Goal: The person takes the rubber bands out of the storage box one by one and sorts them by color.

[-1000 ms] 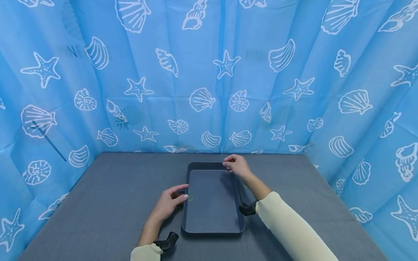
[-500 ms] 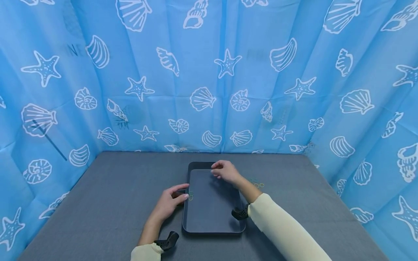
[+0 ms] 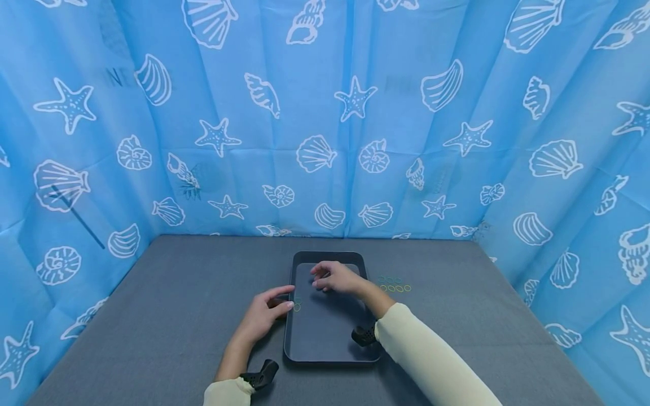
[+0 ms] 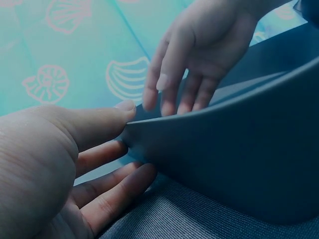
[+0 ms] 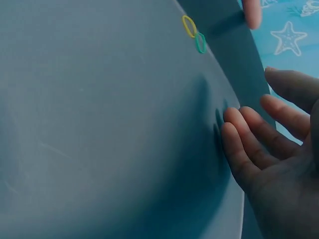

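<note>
A dark grey rectangular tray (image 3: 330, 338) lies on the table. Inside it, by the left wall, are a yellow rubber band (image 5: 189, 26) and a green rubber band (image 5: 200, 43), side by side. My left hand (image 3: 260, 316) rests at the tray's left side, its thumb at the rim (image 4: 169, 117) and its other fingers extended along the outer wall. Over the tray hovers my right hand (image 3: 337, 278), fingers loosely bent with nothing held. Its fingertips (image 5: 230, 115) hang close to the tray floor near the left wall; whether they touch it I cannot tell.
Right of the tray, several yellow rubber bands (image 3: 399, 288) lie in a row on the grey tablecloth (image 3: 457, 316). Behind them is a row of green rubber bands (image 3: 390, 279). A blue curtain (image 3: 325, 186) with shell prints surrounds the table.
My right hand has moved left and nearer, from the tray's far right corner to over its left half, uncovering the rubber bands on the right. The left hand stays at the rim.
</note>
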A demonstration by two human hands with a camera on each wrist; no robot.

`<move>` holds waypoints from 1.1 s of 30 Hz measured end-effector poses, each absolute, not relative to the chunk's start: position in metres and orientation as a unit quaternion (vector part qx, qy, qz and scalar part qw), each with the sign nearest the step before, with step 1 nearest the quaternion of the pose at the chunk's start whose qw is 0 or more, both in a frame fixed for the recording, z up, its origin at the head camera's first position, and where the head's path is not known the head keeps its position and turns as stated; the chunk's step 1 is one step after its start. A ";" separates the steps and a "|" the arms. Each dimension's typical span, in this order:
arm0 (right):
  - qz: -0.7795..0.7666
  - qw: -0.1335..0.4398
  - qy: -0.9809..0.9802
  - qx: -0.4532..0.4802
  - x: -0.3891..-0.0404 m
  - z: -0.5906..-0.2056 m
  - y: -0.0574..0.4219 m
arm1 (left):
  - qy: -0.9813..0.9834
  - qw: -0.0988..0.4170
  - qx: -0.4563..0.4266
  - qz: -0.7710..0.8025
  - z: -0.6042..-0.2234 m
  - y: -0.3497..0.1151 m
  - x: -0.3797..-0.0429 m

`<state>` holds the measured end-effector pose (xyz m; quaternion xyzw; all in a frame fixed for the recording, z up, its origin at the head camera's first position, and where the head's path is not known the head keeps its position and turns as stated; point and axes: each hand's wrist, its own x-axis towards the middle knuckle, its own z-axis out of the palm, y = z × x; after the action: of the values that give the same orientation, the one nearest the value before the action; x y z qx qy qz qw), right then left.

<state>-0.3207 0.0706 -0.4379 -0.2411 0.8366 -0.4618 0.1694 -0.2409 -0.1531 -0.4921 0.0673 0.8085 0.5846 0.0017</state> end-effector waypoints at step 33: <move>-0.303 0.201 0.884 -0.293 -0.318 -0.446 0.034 | 0.795 0.000 0.086 0.601 -0.494 -0.154 -0.242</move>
<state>-0.3183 0.0339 -0.4464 -0.2934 0.8843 -0.3026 0.2012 -0.2419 -0.1541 -0.4935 0.0856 0.7947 0.6010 0.0003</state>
